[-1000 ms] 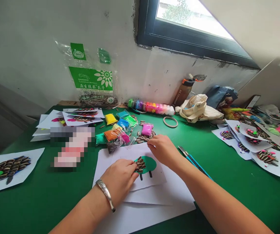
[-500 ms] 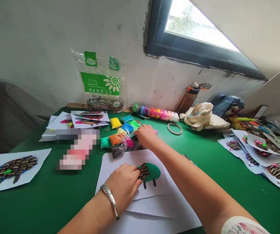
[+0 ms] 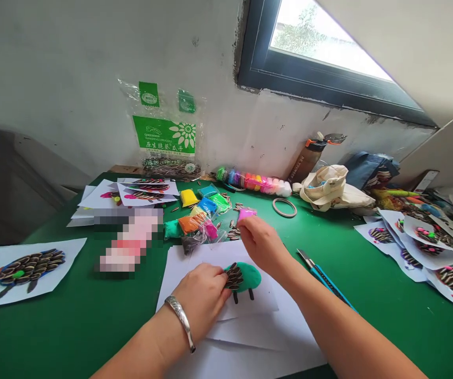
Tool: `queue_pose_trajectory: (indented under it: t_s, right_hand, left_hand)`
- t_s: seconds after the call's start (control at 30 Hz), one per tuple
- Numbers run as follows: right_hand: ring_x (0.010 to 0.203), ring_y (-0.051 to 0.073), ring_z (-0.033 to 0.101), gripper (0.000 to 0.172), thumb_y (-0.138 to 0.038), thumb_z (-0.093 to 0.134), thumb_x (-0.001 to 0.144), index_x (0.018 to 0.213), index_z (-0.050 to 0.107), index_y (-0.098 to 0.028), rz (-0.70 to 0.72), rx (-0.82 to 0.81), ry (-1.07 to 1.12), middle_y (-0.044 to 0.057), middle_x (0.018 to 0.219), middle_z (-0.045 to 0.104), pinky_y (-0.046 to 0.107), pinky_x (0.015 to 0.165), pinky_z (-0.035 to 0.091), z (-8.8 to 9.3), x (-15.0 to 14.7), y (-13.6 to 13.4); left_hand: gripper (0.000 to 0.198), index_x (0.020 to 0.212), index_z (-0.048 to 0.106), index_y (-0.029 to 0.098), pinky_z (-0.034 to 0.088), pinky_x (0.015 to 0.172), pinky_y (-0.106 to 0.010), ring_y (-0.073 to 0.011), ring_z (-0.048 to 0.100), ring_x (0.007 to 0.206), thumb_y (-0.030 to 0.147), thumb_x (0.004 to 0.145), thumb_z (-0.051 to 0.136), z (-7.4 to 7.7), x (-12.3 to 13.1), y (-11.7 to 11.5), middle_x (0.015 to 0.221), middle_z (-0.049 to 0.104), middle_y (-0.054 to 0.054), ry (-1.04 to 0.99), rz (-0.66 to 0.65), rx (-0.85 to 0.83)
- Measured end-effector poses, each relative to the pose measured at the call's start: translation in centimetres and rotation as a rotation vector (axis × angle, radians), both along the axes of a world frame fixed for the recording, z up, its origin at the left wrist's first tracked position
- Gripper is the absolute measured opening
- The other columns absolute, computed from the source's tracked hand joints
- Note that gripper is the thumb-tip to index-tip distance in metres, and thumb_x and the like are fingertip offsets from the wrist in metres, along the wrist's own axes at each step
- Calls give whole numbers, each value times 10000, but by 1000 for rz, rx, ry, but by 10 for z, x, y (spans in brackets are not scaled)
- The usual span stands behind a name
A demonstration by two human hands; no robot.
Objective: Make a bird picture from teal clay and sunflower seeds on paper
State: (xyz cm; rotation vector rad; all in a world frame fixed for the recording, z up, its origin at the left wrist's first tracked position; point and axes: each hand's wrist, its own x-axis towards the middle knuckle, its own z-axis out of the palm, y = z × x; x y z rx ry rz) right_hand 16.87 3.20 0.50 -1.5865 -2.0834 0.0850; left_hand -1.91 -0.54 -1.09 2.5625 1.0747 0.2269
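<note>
A flat green clay shape [image 3: 250, 277] with dark legs sits on white paper [image 3: 245, 313], its left part covered by overlapping sunflower seeds [image 3: 234, 278]. My left hand [image 3: 200, 295], with a silver bangle at its wrist, lies over the left end of the shape. Its fingers are bent together against the seeds, and what lies under them is hidden. My right hand [image 3: 261, 239] hovers above the paper's far edge, beside a pink clay packet [image 3: 247, 212] and loose sunflower seeds [image 3: 234, 231]. Its fingers are closed, with their tips turned away from view.
Coloured clay packets [image 3: 190, 225] lie beyond the paper. A blue utility knife [image 3: 324, 279] is at the right, with a tape ring [image 3: 284, 207] behind it. Finished seed pictures [image 3: 32, 271] lie at both sides. A seed bag [image 3: 167, 137] leans on the wall near a bottle [image 3: 307, 158].
My right hand has drawn back from the seeds and packets, toward me and to the right, uncovering the pink packet and the knife. My left hand stays on the picture.
</note>
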Motion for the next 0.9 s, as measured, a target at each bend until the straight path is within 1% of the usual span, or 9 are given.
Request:
queue_pose_trajectory:
  t_s: [0.07,0.1,0.17,0.23,0.3,0.37,0.5,0.57,0.9]
  right_hand:
    - [774,153,553,219,-172,398,918,937,615,-193,57,-22,215,55,871,634,258,689,411,-8,14,-29]
    - [761,148,562,216,-174,421,909,973,626,-202,67,-60,299,48,879,641,253,675,421,-12,20,-43]
    - [721,143,575,201,-175,469,885,947,656,-213,64,-181,429,24,809,646,250,654,439,-18,28,-65]
    - [696,141,591,181,-172,496,867,920,665,-210,32,-284,554,7,759,648,249,650,456,-20,32,-78]
    - [693,139,597,171,-166,504,863,917,660,-210,22,-344,617,-2,743,647,246,656,462,-20,30,-84]
    - [694,136,584,169,-153,500,862,897,655,-211,44,-342,576,-2,739,637,241,653,451,-19,25,-84]
    - [692,135,530,195,-125,464,870,827,642,-191,131,-223,337,29,767,597,242,630,413,-24,16,-81]
    - [693,135,512,199,-115,458,870,812,633,-188,153,-198,251,32,767,576,240,627,399,-27,14,-82]
    - [745,146,542,203,-72,488,829,878,640,-198,171,-163,231,28,815,616,249,676,412,-38,15,-84]
  left_hand:
    - [169,908,646,177,485,812,-366,-238,595,909,208,885,482,2,1,0,922,663,-63,18,-5,-18]
    - [168,907,647,175,483,814,-366,-237,595,909,207,886,483,3,1,0,922,663,-63,23,-8,-26]
    - [173,916,648,176,475,828,-366,-234,591,918,206,890,480,4,2,1,928,664,-63,23,-13,-37]
    - [185,929,649,178,467,839,-368,-234,586,928,214,899,470,4,2,1,931,663,-63,22,-17,-44]
    - [197,941,649,179,462,842,-372,-236,582,933,222,906,459,3,2,2,936,661,-63,24,-16,-52]
    - [202,943,648,180,461,837,-374,-237,580,928,224,908,454,3,2,3,938,659,-61,28,-17,-64]
    - [210,970,648,184,457,835,-381,-239,574,926,223,909,451,2,3,3,933,656,-57,20,-12,-69]
    - [215,992,647,189,454,842,-385,-241,570,935,216,909,450,2,3,3,939,655,-55,16,-3,-70]
    - [172,980,640,188,442,843,-375,-236,558,929,210,892,493,2,4,4,940,646,-49,10,25,-88]
